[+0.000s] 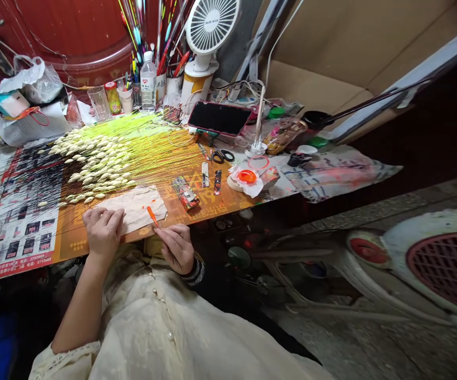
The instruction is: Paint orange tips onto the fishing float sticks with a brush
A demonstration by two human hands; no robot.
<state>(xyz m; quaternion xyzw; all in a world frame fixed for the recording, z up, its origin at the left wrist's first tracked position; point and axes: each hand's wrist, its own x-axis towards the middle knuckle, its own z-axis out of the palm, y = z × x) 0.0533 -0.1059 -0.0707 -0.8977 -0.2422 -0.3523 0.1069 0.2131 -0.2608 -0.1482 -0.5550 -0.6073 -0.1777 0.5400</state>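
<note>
My right hand [177, 247] is at the table's front edge, its thumb and fingers pinching a slim orange stick [152, 215]. The stick tapers and points away from me over a pale cloth [133, 207]; whether it is a brush or a float is too small to tell. Orange specks mark the cloth. My left hand [103, 228] rests at the cloth's left end, fingers curled together; what they hold, if anything, is hidden. Just beyond lies a heap of fishing floats [103, 158] with cream bodies, dark stems and yellow tips. A small patterned box [185, 193] sits right of the cloth.
To the right are a dish of orange paint [248, 177], scissors [222, 155] and a phone [220, 118] on a stand. A white fan [212, 24], a bottle [148, 84] and cups of floats line the back. A scooter [390, 258] stands right of the table.
</note>
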